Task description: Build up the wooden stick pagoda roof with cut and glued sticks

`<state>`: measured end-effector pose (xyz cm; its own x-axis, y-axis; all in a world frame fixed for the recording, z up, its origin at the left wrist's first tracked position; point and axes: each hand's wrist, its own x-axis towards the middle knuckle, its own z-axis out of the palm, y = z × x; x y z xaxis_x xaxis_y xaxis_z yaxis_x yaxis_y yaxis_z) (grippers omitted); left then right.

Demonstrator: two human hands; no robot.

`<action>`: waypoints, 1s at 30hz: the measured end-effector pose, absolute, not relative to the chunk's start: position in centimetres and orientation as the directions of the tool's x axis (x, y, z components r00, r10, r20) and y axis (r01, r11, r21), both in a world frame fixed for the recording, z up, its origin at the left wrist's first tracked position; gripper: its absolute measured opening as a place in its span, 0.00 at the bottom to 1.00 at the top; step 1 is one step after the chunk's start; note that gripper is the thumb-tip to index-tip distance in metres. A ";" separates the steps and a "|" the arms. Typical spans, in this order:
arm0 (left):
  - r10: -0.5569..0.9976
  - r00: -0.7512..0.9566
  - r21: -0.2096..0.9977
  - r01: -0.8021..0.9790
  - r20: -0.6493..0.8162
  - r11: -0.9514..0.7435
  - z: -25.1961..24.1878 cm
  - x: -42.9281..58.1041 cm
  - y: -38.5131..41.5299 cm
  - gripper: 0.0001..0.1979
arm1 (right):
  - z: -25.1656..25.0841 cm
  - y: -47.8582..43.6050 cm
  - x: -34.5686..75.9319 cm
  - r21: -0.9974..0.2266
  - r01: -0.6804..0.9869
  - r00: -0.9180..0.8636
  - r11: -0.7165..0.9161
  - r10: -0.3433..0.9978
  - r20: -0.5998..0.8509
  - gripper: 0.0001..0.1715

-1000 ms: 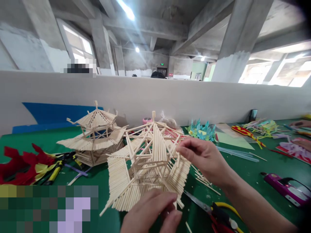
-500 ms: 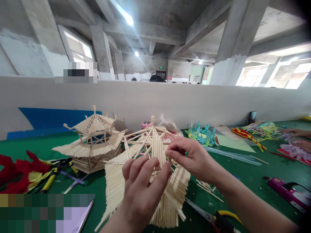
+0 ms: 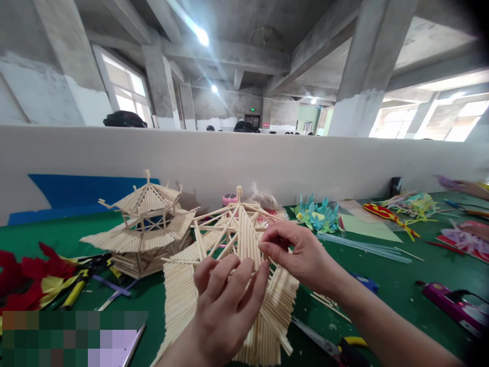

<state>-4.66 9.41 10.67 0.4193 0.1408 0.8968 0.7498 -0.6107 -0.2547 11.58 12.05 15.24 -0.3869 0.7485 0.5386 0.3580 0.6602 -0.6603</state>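
Note:
A model pagoda [image 3: 173,290] built of thin pale wooden sticks stands before me. Its upper roof frame carries one panel of side-by-side sticks [image 3: 245,232] that meets at the peak. My left hand [image 3: 225,300] is curled against the lower end of this panel, thumb and fingers bent round it, covering part of the model. At the panel's right edge, my right hand [image 3: 288,250] pinches with thumb and forefinger. The fingers mostly hide what is between them. A second stick pagoda [image 3: 153,229], with two roofs, stands to the left.
Scissors [image 3: 317,336] lie near right, below loose sticks [image 3: 330,306]. A purple glue gun [image 3: 454,306] is farther right. Blue-green paper craft [image 3: 317,214] stands behind. Red fabric [image 3: 26,275] lies left, and a white partition [image 3: 214,153] spans the back. Another person's hand [image 3: 473,188] is far right.
My left fingers have shifted slightly down and right along the panel. The right hand keeps its pinch at nearly the same spot. At far right, the other person's hand has risen.

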 end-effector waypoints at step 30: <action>0.126 0.358 -0.194 0.732 0.925 -0.653 10.3 -4.6 9.5 0.07 | 14.4 11.7 11.0 -0.964 0.005 -0.327 0.265 0.912 0.249 0.19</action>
